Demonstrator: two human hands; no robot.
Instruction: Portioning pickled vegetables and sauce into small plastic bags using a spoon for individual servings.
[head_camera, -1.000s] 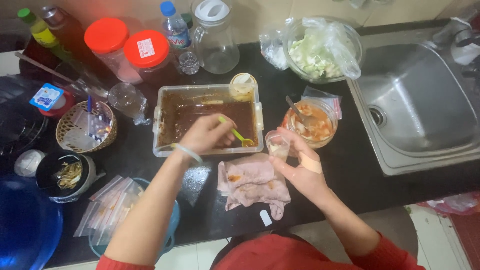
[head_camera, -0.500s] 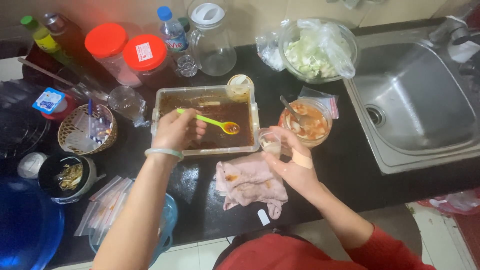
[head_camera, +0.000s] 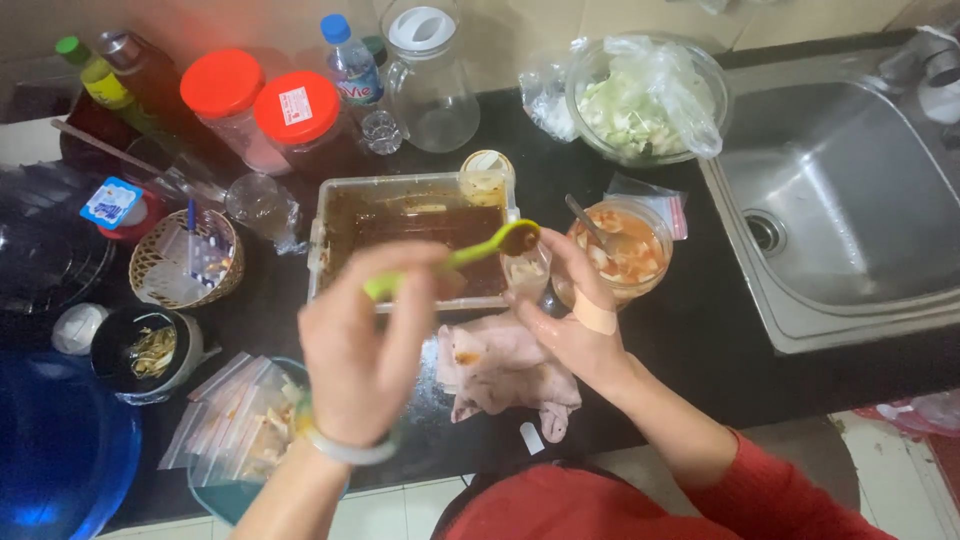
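Countertop of dark, glossy stone (head_camera: 720, 340) is running across the view, with a stainless steel sink (head_camera: 850, 210) set into it on the right and pale floor tiles showing along the bottom edge. The left hand (head_camera: 365, 350) is closing its fingers round the handle of one lime-green plastic spoon (head_camera: 455, 258), whose bowl is hovering at the mouth of one small clear cup (head_camera: 527, 272). The right hand (head_camera: 570, 320) is pinching that cup between thumb and fingers, holding it just off the near right corner of one rectangular clear plastic tub of dark brown sauce (head_camera: 410, 225). Directly beneath the hands, one crumpled pink cloth (head_camera: 500, 370) is lying on the counter. One round clear container of orange-red food (head_camera: 625, 250) is sitting just right of the cup, a metal utensil standing in it. Two red-lidded jars (head_camera: 265, 110) are standing side by side at the back, beside one blue-capped water bottle (head_camera: 350, 70) and one clear glass jug (head_camera: 430, 75). One large clear bowl of chopped pale greens (head_camera: 645, 100), wrapped in plastic, is resting near the sink. One small woven basket (head_camera: 185, 260) is sitting to the left.
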